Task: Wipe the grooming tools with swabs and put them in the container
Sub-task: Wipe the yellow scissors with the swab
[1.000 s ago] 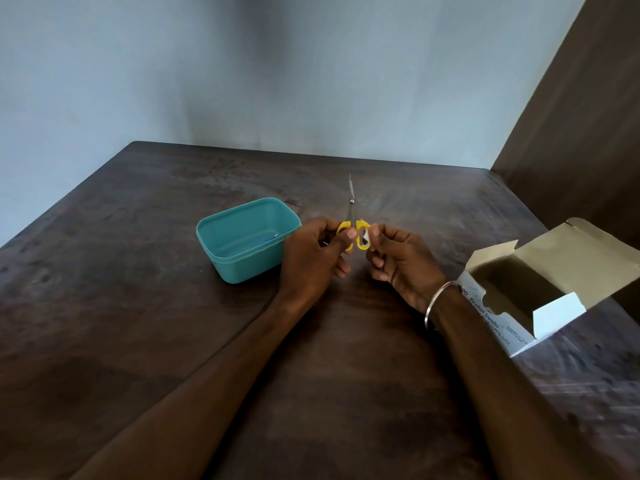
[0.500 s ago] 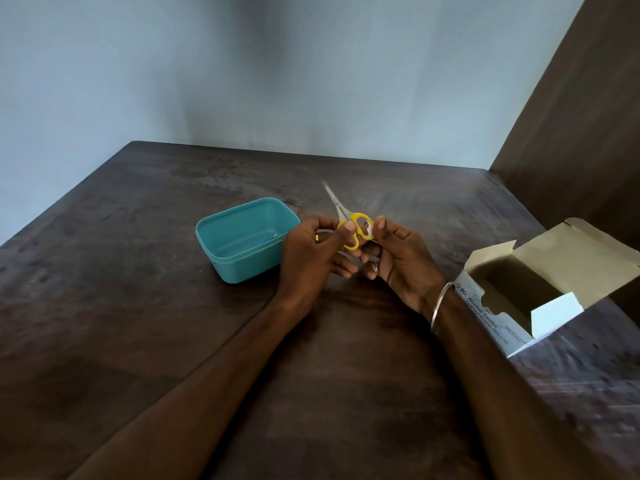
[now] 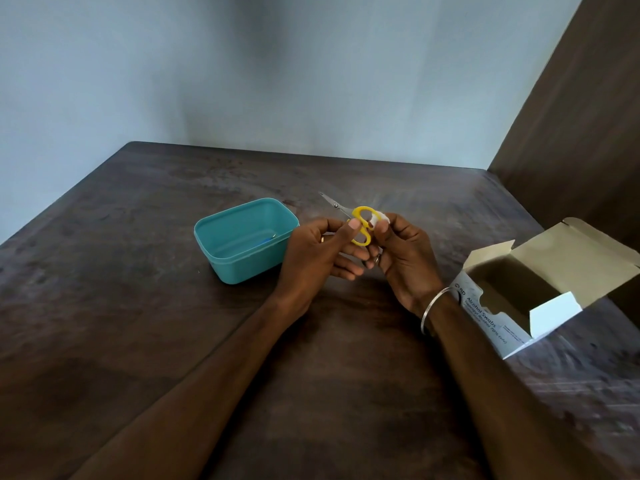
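Small scissors (image 3: pixel 360 220) with yellow handles and thin steel blades are held above the table, blades pointing up and to the left. My left hand (image 3: pixel 322 258) pinches the lower yellow handle between thumb and fingers. My right hand (image 3: pixel 401 258) pinches a white swab (image 3: pixel 379 219) against the upper handle ring. A teal plastic container (image 3: pixel 242 244) stands open just left of my left hand, with a small blue-handled tool lying inside it.
An open cardboard box of alcohol swabs (image 3: pixel 540 292) lies at the right, its flaps up. A dark wooden panel (image 3: pixel 581 126) rises at the right edge of the dark wooden table (image 3: pixel 138 306). A pale wall stands behind.
The scissors have tilted from upright to pointing up-left. The right hand's swab has moved onto the upper handle ring. Both hands stay in about the same place.
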